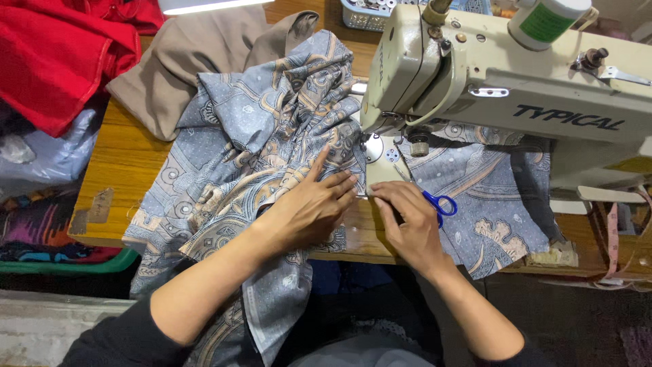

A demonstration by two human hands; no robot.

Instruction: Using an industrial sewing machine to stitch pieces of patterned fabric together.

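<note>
Wooden table (115, 163), blue-grey patterned fabric (258, 136), crumpled, tan swirls

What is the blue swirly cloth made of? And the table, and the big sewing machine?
The cloth looks like thin woven fabric with a matte print: it folds and drapes softly under the left hand. The table seems to be varnished wood, with grain lines and a slight shine. The sewing machine looks like cream-painted metal, hard and smooth, though the paint hides what is beneath.

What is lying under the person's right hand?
Under the right hand lie blue-handled scissors, handles poking out, on the patterned grey fabric by the sewing machine. The blades are mostly covered by the hand.
</note>
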